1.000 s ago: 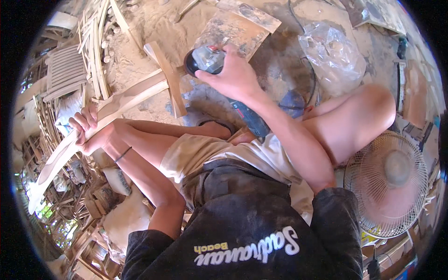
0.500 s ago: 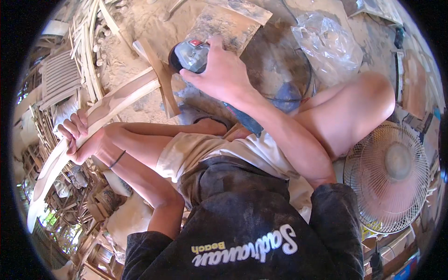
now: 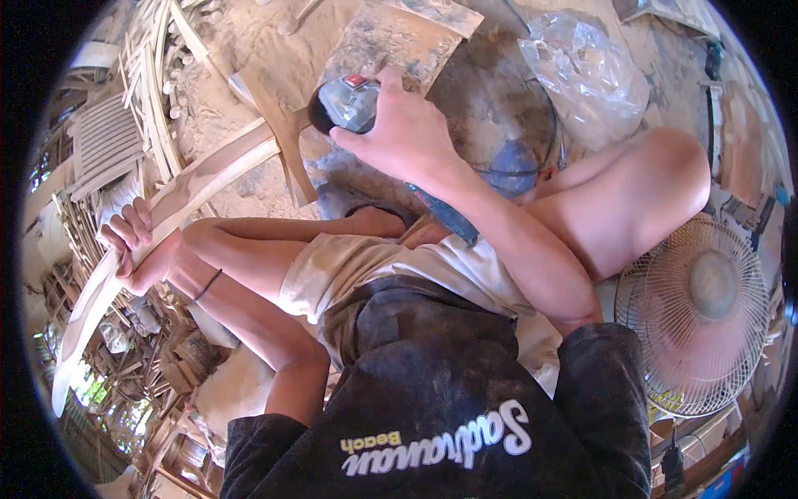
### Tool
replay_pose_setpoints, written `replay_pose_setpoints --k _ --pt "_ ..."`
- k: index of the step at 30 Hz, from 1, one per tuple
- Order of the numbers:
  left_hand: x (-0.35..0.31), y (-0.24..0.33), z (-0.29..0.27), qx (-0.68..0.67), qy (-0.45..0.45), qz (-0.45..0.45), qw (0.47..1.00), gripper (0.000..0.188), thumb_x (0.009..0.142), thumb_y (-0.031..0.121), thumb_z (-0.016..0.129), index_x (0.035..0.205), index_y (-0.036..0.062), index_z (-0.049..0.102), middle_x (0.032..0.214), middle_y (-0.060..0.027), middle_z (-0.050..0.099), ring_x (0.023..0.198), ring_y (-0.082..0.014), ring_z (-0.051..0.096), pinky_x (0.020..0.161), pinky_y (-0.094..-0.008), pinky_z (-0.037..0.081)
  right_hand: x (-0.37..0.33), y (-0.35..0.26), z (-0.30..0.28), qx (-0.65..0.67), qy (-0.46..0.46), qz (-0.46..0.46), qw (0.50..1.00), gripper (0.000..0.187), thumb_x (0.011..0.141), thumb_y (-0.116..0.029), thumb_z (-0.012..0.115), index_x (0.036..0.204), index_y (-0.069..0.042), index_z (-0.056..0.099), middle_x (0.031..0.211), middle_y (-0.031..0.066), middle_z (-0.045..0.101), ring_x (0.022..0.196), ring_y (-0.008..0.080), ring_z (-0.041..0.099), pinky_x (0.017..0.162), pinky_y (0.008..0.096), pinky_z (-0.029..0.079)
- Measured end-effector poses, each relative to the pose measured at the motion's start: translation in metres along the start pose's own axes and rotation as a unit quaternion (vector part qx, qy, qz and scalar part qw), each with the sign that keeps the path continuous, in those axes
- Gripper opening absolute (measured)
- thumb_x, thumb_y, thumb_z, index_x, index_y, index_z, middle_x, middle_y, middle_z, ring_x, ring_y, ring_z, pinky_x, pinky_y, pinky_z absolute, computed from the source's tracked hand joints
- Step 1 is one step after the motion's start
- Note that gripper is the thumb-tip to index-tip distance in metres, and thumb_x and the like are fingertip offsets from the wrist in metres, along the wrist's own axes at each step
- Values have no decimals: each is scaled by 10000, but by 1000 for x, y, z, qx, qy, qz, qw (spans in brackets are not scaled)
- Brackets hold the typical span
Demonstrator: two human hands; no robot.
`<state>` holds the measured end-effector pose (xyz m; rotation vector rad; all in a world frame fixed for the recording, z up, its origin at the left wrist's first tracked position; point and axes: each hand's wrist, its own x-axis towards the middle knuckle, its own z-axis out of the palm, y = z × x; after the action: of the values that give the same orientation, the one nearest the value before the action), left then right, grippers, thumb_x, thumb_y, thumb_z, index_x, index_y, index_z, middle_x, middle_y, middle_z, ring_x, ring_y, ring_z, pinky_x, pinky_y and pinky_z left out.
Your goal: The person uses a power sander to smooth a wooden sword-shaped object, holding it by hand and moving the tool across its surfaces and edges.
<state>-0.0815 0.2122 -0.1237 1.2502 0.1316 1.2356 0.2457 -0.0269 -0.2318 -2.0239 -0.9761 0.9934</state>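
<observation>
A wooden sword [image 3: 208, 176] with a pale, curved blade and a crossguard [image 3: 278, 137] slants from the lower left up toward the middle. My left hand [image 3: 137, 245] is closed around the blade, fingers wrapped over it, close to my bent left knee. In my right hand [image 3: 407, 129] is an angle grinder [image 3: 349, 104], gripped at its grey head with a red button. Its teal body [image 3: 445, 216] runs back under my forearm. The grinder's dark disc meets the sword's short hilt just beyond the crossguard; the exact contact is hidden by the tool head.
A dusty board [image 3: 399, 46] lies beyond the grinder, with a clear plastic bag [image 3: 586, 79] to its right. A cable [image 3: 553, 125] curves over the ground. At right stands a caged fan [image 3: 698, 316]. Wooden strips [image 3: 150, 100] and offcuts are piled along the left.
My right hand and the grinder have shifted slightly right. The sword has moved a little left at the crossguard, still in my left hand's grip.
</observation>
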Motion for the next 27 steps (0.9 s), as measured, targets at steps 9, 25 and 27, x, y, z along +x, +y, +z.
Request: replay_pose_setpoints --k 9,25,27 --pt "1 2 -13 -11 1 -10 1000 281 711 205 686 784 176 416 661 18 376 588 -131 374 643 -323 330 3 6 11 19 0 -10 1000 914 834 -518 871 1409 78 483 1041 312 776 1020 468 781 959 491 613" --pt "9 24 -66 149 337 89 926 426 956 509 771 957 99 652 856 -66 659 847 -348 682 892 -507 606 18 25 -11 -38 98 27 994 945 820 -519 870 1437 83 483 1104 324 777 1083 466 771 984 509 600" --pt "14 22 -65 191 386 75 899 426 977 505 744 921 103 614 873 -68 670 861 -337 679 898 -504 593 20 26 -13 -43 92 33 994 943 821 -523 871 1433 82 485 1107 325 775 1091 467 769 988 507 599"
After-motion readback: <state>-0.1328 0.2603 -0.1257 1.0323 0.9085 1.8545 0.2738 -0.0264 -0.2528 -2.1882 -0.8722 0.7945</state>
